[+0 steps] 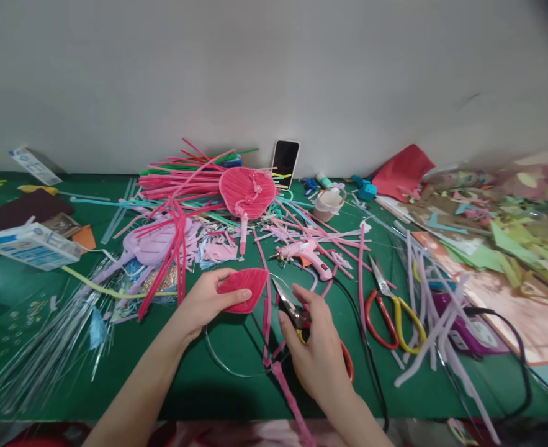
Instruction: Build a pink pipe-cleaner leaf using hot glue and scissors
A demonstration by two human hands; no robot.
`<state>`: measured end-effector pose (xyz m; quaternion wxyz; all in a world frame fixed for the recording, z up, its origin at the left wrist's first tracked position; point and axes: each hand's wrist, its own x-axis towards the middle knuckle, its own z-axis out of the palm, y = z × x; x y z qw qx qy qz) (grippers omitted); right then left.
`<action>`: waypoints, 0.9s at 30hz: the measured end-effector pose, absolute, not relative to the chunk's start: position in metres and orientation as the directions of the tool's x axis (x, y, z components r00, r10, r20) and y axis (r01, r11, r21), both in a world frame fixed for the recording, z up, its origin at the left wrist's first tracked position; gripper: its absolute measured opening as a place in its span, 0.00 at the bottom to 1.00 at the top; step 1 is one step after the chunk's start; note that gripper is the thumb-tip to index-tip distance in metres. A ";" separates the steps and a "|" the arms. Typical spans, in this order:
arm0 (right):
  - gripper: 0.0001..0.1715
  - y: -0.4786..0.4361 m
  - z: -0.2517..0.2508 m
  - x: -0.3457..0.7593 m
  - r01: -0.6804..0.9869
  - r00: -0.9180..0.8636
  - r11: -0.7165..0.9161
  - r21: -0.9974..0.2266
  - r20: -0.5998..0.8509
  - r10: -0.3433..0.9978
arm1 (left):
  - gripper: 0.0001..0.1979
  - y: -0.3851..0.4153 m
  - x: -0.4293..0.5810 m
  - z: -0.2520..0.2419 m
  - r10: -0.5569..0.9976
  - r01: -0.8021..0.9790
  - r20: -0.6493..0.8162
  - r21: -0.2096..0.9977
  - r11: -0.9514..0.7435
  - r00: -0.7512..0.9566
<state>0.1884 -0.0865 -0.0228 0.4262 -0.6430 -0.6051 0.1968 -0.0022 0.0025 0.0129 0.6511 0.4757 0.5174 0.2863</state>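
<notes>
My left hand (207, 302) holds a red leaf-shaped piece (244, 288) made of pipe cleaners, thumb across its lower edge. My right hand (318, 347) grips a pair of scissors (288, 304) with red and yellow handles; the blades point up and left, toward the right tip of the red piece. Both hands hover low over the green table (199, 379). A thin wire hoop (222, 363) lies on the table under them. A pink pipe cleaner (268, 310) runs down between the hands.
A pink glue gun (306, 254) lies just beyond the hands. Behind it are a pink ribbed fan shape (247, 191), several pipe cleaners, a phone (285, 162) against the wall and a small cup (328, 203). More scissors (392, 307) lie right. A box (34, 245) sits left.
</notes>
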 end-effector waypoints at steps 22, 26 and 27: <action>0.17 -0.025 0.024 0.195 0.205 0.015 -0.026 -0.978 -0.024 1.000 | 0.18 -0.010 0.009 0.036 0.911 0.303 -0.287 0.933 0.196 0.295; 0.18 -0.023 0.024 0.197 0.075 -0.075 -0.115 -0.990 -0.121 0.990 | 0.17 -0.011 0.009 0.038 0.915 0.288 -0.282 0.937 0.198 0.289; 0.18 -0.024 0.024 0.197 0.046 -0.073 -0.137 -0.990 -0.140 0.988 | 0.17 -0.011 0.009 0.038 0.915 0.282 -0.282 0.938 0.200 0.287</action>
